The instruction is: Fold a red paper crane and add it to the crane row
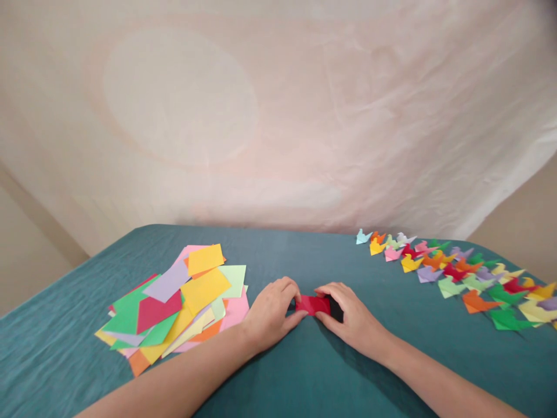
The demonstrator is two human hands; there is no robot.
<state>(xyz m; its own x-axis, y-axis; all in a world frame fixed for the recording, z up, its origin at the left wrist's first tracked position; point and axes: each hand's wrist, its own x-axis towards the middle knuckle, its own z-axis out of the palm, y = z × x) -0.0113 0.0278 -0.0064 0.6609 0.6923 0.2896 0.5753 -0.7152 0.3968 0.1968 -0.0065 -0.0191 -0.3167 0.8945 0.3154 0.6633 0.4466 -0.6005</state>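
Observation:
A small piece of red paper, partly folded, is held between my two hands just above the green-blue tablecloth. My left hand pinches its left end between thumb and fingers. The right end is gripped by my right hand, thumb below and fingers above. The fingertips cover both ends of the paper, so its exact fold cannot be made out. Dark shadow lies in the hollow of my right hand.
Left of my hands spreads a loose pile of coloured paper sheets. Several folded paper birds stand in rows on the right. The tablecloth runs back to a pale hanging cloth.

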